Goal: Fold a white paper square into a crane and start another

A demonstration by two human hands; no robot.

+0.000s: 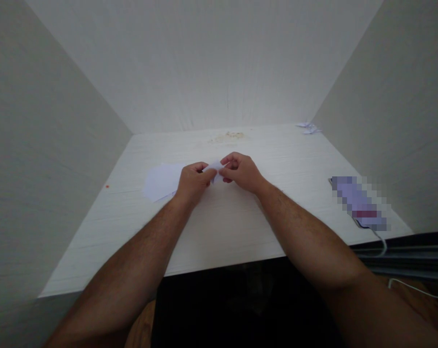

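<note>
Pinching paper (213, 166) in fingers (211, 174) of left hand (193, 183) and right hand (243, 172), so just square edges before creasing, clear of sheets (162, 181) left of the fingers.

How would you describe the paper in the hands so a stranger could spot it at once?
On the white tabletop, near the middle, the left hand and right hand come together. Between them is a small white piece of paper. Unlike the flat paper lying to its left and the small paper scraps in the far right corner, it alone is being held.
</note>
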